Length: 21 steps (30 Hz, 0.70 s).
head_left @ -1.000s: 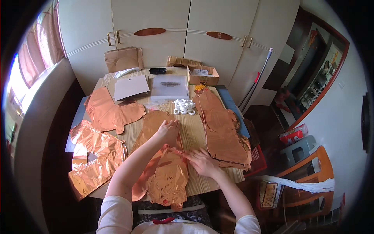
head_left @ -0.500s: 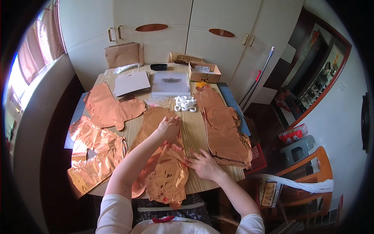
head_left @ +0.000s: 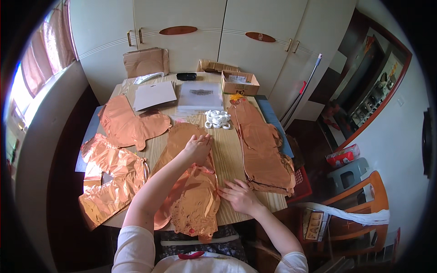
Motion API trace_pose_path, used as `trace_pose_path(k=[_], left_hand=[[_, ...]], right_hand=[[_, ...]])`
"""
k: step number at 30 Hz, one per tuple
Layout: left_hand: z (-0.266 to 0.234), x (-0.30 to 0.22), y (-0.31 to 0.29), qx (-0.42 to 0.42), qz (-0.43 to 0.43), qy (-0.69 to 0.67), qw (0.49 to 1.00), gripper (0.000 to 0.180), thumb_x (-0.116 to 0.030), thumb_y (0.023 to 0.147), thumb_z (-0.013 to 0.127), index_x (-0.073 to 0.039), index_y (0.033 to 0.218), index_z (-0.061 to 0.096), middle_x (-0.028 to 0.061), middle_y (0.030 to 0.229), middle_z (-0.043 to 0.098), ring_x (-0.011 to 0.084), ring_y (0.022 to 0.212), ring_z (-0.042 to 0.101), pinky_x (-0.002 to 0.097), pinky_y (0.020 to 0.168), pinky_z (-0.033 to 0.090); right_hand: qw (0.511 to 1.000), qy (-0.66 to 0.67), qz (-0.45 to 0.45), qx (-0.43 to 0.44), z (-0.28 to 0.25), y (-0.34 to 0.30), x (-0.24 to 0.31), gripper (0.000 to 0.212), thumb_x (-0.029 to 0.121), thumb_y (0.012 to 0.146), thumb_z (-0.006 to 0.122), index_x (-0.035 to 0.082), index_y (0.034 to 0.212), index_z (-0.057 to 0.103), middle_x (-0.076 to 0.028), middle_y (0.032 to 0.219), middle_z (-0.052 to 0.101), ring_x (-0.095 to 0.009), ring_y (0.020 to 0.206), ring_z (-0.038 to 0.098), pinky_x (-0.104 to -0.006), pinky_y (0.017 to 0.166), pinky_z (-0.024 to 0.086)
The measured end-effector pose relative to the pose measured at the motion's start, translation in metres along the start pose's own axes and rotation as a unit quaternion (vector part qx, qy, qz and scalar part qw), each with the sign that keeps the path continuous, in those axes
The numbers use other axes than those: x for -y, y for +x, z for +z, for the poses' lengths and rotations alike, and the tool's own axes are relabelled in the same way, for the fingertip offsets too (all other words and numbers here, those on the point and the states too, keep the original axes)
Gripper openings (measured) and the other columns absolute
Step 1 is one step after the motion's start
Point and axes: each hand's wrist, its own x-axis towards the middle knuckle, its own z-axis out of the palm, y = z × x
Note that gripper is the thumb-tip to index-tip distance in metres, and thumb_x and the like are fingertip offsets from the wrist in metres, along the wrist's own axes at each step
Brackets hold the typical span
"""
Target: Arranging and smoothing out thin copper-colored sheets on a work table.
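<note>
A deflated rose-gold foil balloon point(head_left: 195, 207) lies folded in the middle of the table, its lower end at the near edge. My left hand point(head_left: 198, 148) presses on its upper part with the fingers stretched out. Beside its right edge, my right hand point(head_left: 240, 197) rests with fingers spread, the fingertips touching the foil. Left of these are two more flat foil balloons, a smooth one point(head_left: 129, 122) and a crinkled, shiny one point(head_left: 114, 177). A stack of flat foil balloons point(head_left: 264, 152) lies along the right side.
White ribbon rolls point(head_left: 217, 119) sit beyond my hands. Farther back are grey cards point(head_left: 154, 95), a clear plastic stack point(head_left: 199, 97), a black object point(head_left: 186, 76) and a cardboard box point(head_left: 240, 83). A wooden chair point(head_left: 380, 200) stands at right.
My right hand has slid slightly right and down along the balloon's edge. The near part of the foil lies flatter. My left hand stays in nearly the same place.
</note>
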Motion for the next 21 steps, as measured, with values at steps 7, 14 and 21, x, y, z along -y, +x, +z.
trace_pose_path(k=[7,14,21], left_hand=[[0.003,0.001,0.000,-0.009,0.003,0.005,1.000,0.146,-0.087,0.039,0.067,0.006,0.145,0.027,0.0188,0.151,0.033,0.0266,0.134,0.038,0.0425,0.103,0.032],[0.006,0.001,0.001,-0.018,0.006,0.003,1.000,0.146,-0.087,0.040,0.067,0.005,0.145,0.027,0.0193,0.151,0.032,0.0268,0.133,0.038,0.0425,0.103,0.033],[0.009,0.002,-0.001,-0.023,0.004,0.002,1.000,0.146,-0.088,0.040,0.066,0.005,0.145,0.027,0.0190,0.151,0.032,0.0267,0.132,0.039,0.0417,0.101,0.034]], right_hand=[[1.000,0.011,-0.002,-0.015,-0.006,0.003,0.004,0.030,0.011,0.086,0.054,0.011,0.112,0.070,-0.001,0.121,0.066,-0.021,0.124,0.054,-0.0447,0.104,0.037],[0.999,0.035,-0.013,0.038,-0.006,0.004,-0.005,0.036,0.006,0.082,0.055,0.015,0.113,0.070,0.001,0.123,0.065,-0.023,0.128,0.050,-0.0446,0.107,0.034],[0.998,0.030,-0.016,0.059,-0.011,0.001,0.000,0.033,0.011,0.085,0.054,0.015,0.114,0.069,-0.001,0.123,0.065,-0.022,0.127,0.051,-0.0460,0.109,0.033]])
